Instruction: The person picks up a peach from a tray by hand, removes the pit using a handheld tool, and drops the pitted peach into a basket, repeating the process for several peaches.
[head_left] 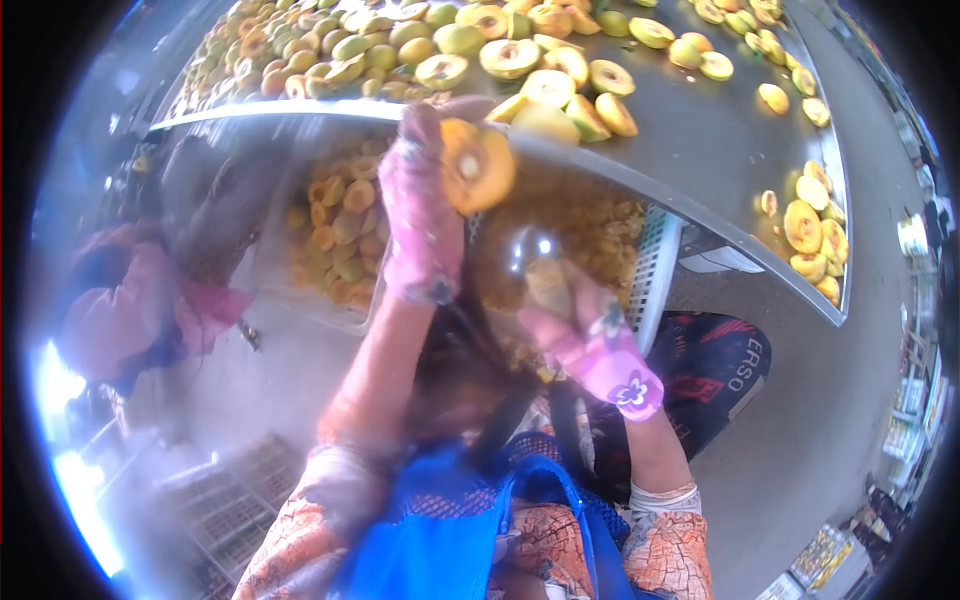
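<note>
In my left hand [422,215], which wears a pink glove, is a yellow peach half [478,168], its cut face turned to the right and the pale pit area in its middle. My right hand [585,340], also in a pink glove, is closed around the handle of a tool with a shiny, rounded metal end [530,250]. Blur hides the tool's exact shape. Its metal end is apart from the peach half, lower and to the right. Both hands are over a basket [655,275] with white slatted sides, holding yellowish-brown pieces.
A metal table [690,125] with a raised edge carries many whole-looking and halved peaches. Left of my hands, a container [335,318] holds peach halves. Another person in pink [150,315] is at the far left. Crates [225,490] stand at lower left.
</note>
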